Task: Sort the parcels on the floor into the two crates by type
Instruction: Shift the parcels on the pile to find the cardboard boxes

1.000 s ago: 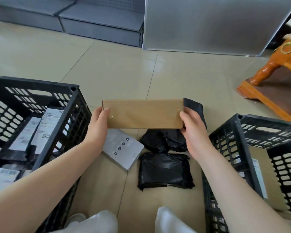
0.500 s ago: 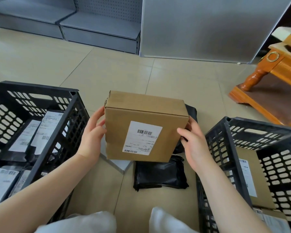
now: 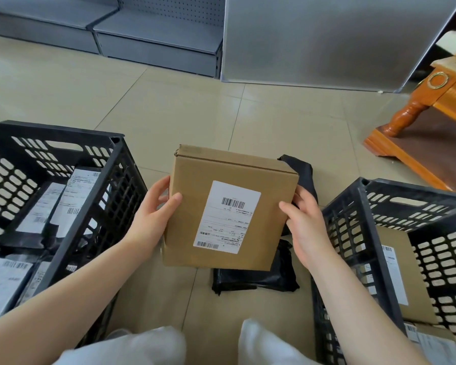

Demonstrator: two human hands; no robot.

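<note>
A brown cardboard box (image 3: pixel 190 204) with a white barcode label faces me, held up above the floor between the two crates. My left hand (image 3: pixel 153 219) grips its left edge, thumb on the front. My right hand (image 3: pixel 304 225) grips its right edge. Black plastic mailer bags (image 3: pixel 258 279) lie on the floor below and behind the box, one (image 3: pixel 302 169) poking out at its upper right. The left black crate (image 3: pixel 116 180) holds black mailer bags with white labels. The right black crate (image 3: pixel 353 219) holds brown cardboard boxes (image 3: pixel 406 272).
A wooden furniture leg and base (image 3: pixel 411 143) stand on the floor at the far right. Grey metal shelving (image 3: pixel 153 38) and a grey panel (image 3: pixel 313 38) line the back. My knees in white fabric (image 3: pixel 148 346) show at the bottom edge. Beige tiled floor stretches beyond the crates.
Both hands lifted the cardboard box off the floor and tipped it up, so its labelled face now points at me. It now hides the grey flat parcel and part of the black bags.
</note>
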